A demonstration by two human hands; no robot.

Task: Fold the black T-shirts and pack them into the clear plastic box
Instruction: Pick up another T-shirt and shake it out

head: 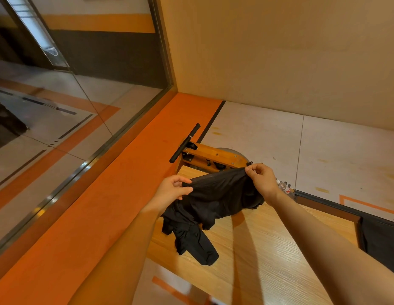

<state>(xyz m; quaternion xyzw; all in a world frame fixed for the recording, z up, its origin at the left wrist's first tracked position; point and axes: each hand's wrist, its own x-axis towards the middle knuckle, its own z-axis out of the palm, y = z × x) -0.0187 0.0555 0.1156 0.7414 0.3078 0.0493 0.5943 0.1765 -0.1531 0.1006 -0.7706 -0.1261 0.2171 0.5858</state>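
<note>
Spanning the near part of the view, a light wooden table (268, 249) carries the shadows of both forearms across its grain.

Item: black T-shirt (213, 201), crumpled, one edge lifted clear of the table and stretched between the two hands; the rest sags down, and a loose end (198, 247) trails onto the tabletop near its left edge.

Item: left hand (171, 190), thumb and fingers pinching the lifted edge of the shirt at its left end.

Item: right hand (263, 181), fingers curled round the same edge at its right end, held slightly higher and farther away.

Item: dark cloth (381, 245), lying at the right side of the table, partly cut off by the frame; what kind of garment it is cannot be told.

Item: plastic bottle (285, 189), just behind the right wrist, mostly hidden.

Item: wooden machine (211, 156) with a black bar handle (185, 143), standing on the floor beyond the table's far end.

Item: orange floor strip (125, 194), running along the left beside a glass wall (59, 95); a plain tan wall (279, 51) closes the far side.
</note>
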